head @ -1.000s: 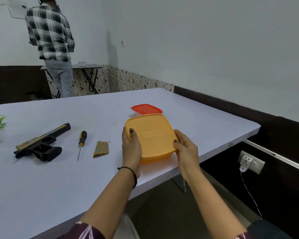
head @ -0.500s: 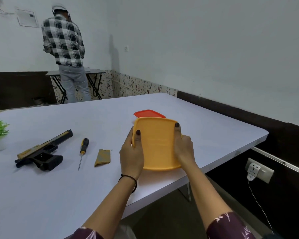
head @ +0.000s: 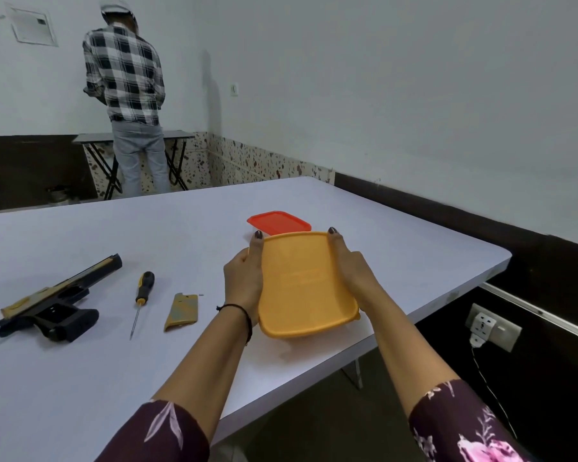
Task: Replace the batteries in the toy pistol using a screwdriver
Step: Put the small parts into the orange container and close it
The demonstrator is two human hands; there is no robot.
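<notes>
Both hands, left hand (head: 244,281) and right hand (head: 351,268), fingers clasped on an orange box (head: 306,285) near the worktop's (head: 80,378) right edge, likely holding batteries; toward the left edge lie the detached cover (head: 182,311), screwdriver (head: 142,300) and opened toy pistol (head: 55,303).

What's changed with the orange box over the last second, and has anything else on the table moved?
The orange box has been lifted and tipped, near edge up, so its lid faces the camera. The left hand and right hand shifted along its sides, thumbs now at the far corners. The toy pistol, screwdriver, battery cover and red lid have not moved on the table.
</notes>
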